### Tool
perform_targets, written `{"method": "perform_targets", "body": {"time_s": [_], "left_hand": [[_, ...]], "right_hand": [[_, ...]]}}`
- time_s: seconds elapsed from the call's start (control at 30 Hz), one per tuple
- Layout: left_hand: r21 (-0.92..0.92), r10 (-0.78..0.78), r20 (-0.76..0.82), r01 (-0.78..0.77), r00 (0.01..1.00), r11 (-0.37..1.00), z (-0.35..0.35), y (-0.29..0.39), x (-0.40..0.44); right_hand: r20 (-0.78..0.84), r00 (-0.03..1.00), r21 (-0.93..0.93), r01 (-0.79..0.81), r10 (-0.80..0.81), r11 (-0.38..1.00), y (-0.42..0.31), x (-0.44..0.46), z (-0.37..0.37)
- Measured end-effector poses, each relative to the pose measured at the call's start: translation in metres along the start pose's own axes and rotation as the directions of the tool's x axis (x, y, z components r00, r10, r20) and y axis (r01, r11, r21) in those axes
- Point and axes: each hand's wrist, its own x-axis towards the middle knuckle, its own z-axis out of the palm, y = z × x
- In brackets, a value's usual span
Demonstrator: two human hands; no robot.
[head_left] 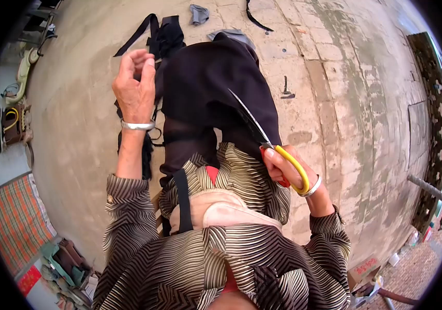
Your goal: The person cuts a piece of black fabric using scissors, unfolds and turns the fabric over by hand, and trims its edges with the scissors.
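From here I see the right hand (279, 163) closed around the scissors (258, 130), fingers wrapped on the red and yellow handles, so the grips sit within the grasp and the blades reach beyond the fingertips, slanting far and left over the dark-covered legs (216, 77). The left hand (134, 98) is raised at the left, well apart from the scissors, its fingers loosely curled toward the thumb; I can't tell whether the tips meet. Black cloth (171, 39) lies just beyond it on the floor (76, 103).
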Motion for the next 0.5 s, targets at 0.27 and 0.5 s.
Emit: {"method": "perform_targets", "body": {"time_s": [0.27, 0.5], "left_hand": [[-0.455, -0.594, 0.448, 0.742, 0.668, 0.492, 0.027, 0.063, -0.098], [-0.453, -0.560, 0.586, 0.809, 0.586, 0.374, 0.031, 0.066, -0.122]], "right_hand": [[0.054, 0.997, -0.161, -0.038, 0.048, 0.986, -0.010, -0.004, -0.005], [0.064, 0.996, -0.448, 0.081, -0.058, 0.890, -0.024, -0.006, -0.002]]}}
